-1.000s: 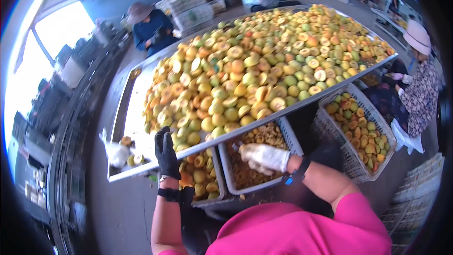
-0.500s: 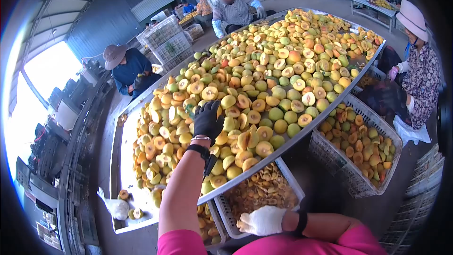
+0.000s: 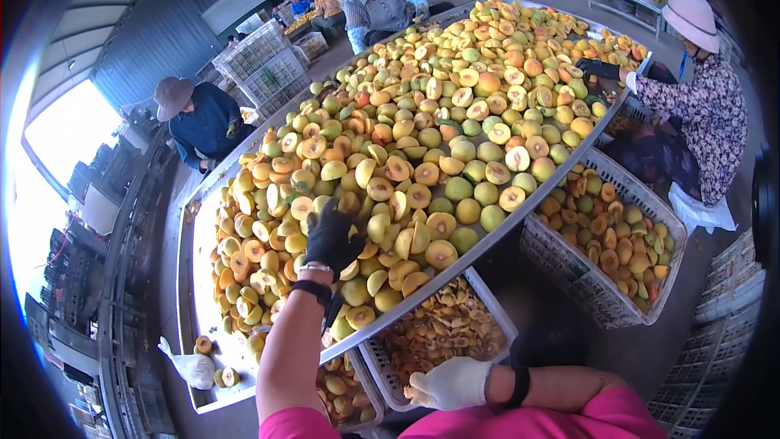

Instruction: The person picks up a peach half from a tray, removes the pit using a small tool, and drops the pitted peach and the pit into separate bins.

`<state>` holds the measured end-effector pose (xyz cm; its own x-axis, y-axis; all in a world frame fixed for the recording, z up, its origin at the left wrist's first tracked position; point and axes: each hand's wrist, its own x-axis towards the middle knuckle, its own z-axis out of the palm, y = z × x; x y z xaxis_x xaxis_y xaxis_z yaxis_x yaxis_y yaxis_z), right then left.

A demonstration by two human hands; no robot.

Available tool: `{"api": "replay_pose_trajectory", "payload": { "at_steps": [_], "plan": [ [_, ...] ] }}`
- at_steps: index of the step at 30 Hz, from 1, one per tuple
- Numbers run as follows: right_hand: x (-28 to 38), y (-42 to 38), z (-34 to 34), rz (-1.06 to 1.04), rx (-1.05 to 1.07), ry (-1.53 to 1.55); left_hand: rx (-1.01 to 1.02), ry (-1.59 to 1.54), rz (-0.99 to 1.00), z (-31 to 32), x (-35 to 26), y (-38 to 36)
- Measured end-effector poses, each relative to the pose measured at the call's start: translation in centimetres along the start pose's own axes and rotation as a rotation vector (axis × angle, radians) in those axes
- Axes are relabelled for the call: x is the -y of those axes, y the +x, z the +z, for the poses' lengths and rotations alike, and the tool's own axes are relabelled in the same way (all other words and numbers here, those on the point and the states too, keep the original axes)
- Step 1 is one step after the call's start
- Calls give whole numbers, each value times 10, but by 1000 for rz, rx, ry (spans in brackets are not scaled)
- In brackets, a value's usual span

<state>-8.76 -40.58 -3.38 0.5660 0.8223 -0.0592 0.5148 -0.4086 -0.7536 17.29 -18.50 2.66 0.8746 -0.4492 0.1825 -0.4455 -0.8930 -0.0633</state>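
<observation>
A long metal table (image 3: 201, 260) is heaped with whole and halved yellow-green fruit (image 3: 455, 114). My left hand (image 3: 329, 236), in a black glove, lies on the near part of the heap with its fingers curled over a fruit. My right hand (image 3: 451, 382), in a white glove, hovers low near my body at the front edge of a white crate of pits (image 3: 505, 319). Its fingers are curled, and I cannot see whether anything is in it.
A crate of fruit halves (image 3: 646, 191) stands at the right under the table edge, and another one (image 3: 366, 386) below my left arm. A plastic bag (image 3: 191, 367) lies at the table's near corner. Three people (image 3: 199, 118) (image 3: 370, 4) (image 3: 703, 106) work around the table. Stacked crates (image 3: 260, 65) are behind.
My left hand went from the table's front edge out onto the heap, then drew back a little with its fingers closing. My right hand dropped from the pit crate toward my body.
</observation>
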Motion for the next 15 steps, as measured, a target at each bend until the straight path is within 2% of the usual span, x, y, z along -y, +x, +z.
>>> {"api": "replay_pose_trajectory", "payload": {
  "at_steps": [4,8,10,13,15],
  "plan": [
    [3,-8,-7,-27,-60,-1,-101,-85,12,-18,25,-49],
    [17,-12,-22,100,33,-8,44,-57,-109,-43,57,-93],
    [21,-13,-23,85,23,-8,-10,-23,-168,-52,60,-91],
    [24,-9,-25,36,-23,17,-230,26,-83,-59,53,-54],
    [26,-7,-34,129,93,42,-270,-11,-93,-55,47,-20]
  ]
}}
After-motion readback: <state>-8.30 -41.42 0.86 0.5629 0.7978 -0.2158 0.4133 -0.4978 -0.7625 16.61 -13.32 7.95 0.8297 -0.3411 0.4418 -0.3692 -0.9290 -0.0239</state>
